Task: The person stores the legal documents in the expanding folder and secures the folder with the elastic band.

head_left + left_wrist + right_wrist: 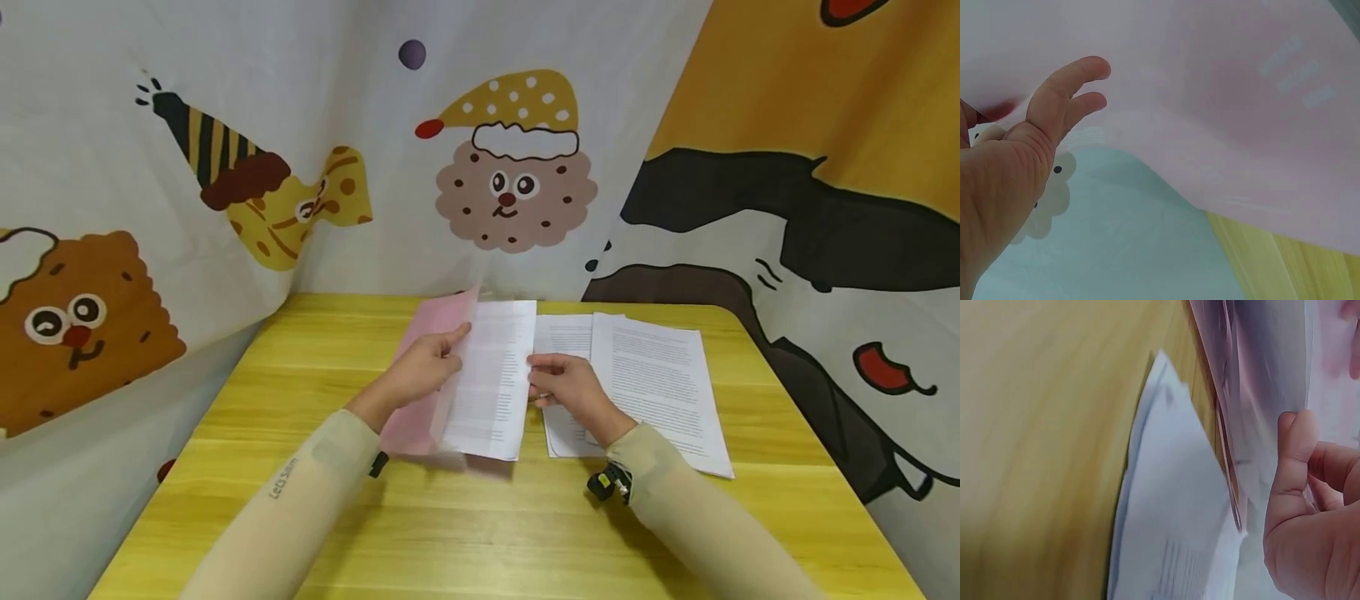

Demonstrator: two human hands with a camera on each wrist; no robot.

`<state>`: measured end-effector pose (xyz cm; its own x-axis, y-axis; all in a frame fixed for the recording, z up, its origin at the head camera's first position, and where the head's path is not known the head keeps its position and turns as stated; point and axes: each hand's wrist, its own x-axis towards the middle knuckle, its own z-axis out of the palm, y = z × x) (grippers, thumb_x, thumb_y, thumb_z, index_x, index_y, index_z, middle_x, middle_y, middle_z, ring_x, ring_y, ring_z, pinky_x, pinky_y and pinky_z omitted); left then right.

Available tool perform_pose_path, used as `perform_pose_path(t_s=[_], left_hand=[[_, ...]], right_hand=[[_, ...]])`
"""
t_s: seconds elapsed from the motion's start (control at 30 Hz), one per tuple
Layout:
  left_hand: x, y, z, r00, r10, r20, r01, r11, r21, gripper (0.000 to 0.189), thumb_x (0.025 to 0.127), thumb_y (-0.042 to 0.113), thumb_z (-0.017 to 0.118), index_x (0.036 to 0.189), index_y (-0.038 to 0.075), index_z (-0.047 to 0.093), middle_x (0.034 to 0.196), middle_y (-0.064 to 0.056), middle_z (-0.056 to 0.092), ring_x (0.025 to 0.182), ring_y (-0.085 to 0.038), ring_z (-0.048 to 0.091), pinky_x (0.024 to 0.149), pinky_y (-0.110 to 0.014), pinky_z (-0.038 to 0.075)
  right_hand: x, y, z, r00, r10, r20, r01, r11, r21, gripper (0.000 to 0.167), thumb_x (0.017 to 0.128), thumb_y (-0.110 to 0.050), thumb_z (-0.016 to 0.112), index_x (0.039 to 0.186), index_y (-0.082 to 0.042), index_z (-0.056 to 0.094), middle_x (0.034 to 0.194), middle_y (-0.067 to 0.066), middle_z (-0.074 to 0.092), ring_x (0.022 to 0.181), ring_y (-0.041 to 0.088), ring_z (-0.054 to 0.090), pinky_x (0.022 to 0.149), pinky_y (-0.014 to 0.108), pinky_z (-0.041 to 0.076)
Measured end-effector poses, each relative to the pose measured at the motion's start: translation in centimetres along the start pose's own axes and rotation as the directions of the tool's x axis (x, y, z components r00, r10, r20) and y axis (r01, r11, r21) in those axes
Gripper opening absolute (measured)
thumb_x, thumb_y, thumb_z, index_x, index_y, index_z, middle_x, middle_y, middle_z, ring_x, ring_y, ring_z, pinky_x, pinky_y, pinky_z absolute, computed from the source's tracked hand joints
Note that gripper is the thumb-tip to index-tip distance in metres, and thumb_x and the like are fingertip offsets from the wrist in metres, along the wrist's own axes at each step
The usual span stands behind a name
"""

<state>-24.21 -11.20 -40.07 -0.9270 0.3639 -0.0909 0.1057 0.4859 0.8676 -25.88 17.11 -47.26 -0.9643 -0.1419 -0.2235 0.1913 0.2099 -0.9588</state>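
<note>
A translucent pink folder (427, 408) stands partly open over the table, with white printed paper (487, 375) inside its flap. My left hand (422, 367) pinches the folder's pink cover; in the left wrist view the fingers of that hand (1029, 144) lie against the pink sheet (1210, 125), and the thumb is partly hidden behind it. With thumb and fingertips my right hand (570, 385) pinches the right edge of the white paper. The right wrist view shows this hand (1316, 519) gripping the paper's edge (1294, 356).
To the right, two overlapping stacks of printed sheets (660, 392) lie on the yellow wooden table (420, 533), partly under my right forearm. A cloth with cartoon prints (360, 83) hangs behind the table and along its sides.
</note>
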Motion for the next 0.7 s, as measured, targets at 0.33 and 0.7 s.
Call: perform_pose_path(t_s=[0.33, 0.7], left_hand=[[0.2, -0.1, 0.3, 1.0, 0.015, -0.004, -0.015, 1.0, -0.016, 0.064, 0.105, 0.008, 0.051, 0.166, 0.015, 0.038, 0.065, 0.001, 0.043, 0.051, -0.01, 0.039, 0.05, -0.023, 0.037], [0.3, 0.1, 0.4, 1.0, 0.017, 0.0, -0.017, 1.0, 0.004, 0.064, 0.104, 0.008, 0.052, 0.166, 0.016, 0.038, 0.061, 0.008, 0.034, 0.051, -0.009, 0.034, 0.052, -0.023, 0.037]], right_hand=[[1.5, -0.1, 3.0, 1.0, -0.003, -0.009, 0.004, 0.996, 0.085, 0.04, 0.099, -0.004, 0.072, 0.138, -0.001, 0.07, 0.111, 0.01, 0.074, 0.074, 0.013, 0.074, 0.061, 0.027, 0.061], [1.9, -0.4, 4.1, 1.0, -0.009, 0.01, 0.008, 0.997, 0.079, 0.04, 0.099, -0.004, 0.071, 0.139, -0.002, 0.069, 0.121, 0.019, 0.077, 0.068, 0.01, 0.072, 0.058, 0.024, 0.058]])
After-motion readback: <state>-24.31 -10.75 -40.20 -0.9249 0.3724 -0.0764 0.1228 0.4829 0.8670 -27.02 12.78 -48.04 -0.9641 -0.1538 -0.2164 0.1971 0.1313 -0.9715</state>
